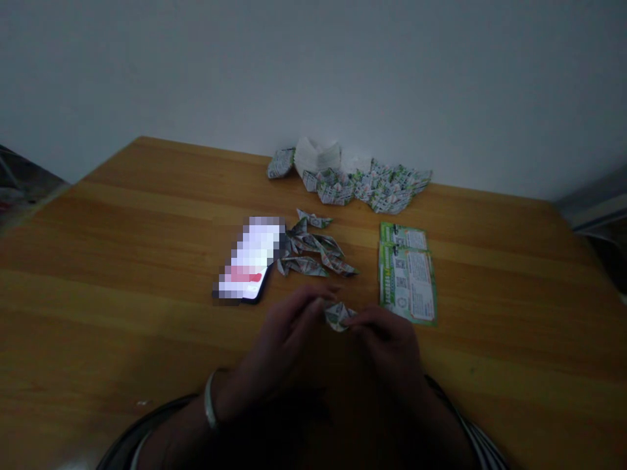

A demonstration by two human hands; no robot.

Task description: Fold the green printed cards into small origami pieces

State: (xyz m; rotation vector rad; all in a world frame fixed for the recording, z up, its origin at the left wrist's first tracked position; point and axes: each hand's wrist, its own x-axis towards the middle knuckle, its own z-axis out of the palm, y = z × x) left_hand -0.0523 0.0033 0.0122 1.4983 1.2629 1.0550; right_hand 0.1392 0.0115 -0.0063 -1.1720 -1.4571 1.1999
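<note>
Between my two hands, just above the near part of the table, is a small folded paper piece (339,316) with green and white print. My left hand (292,325) pinches its left edge between thumb and fingers. From the other side my right hand (388,336) grips its right edge with thumb and forefinger. Several folded paper pieces (313,247) of the same print lie in a loose group just beyond my hands. Right of them rests a stack of flat printed leaflets (407,281), green and white. The dim light hides the fine folds.
A phone (249,258) with a lit, blurred screen lies left of the folded pieces. Along the wall (313,72) at the table's back edge sit larger folded paper assemblies (386,186) and a white crumpled-looking piece (316,156). The wooden table (499,274) extends to both sides.
</note>
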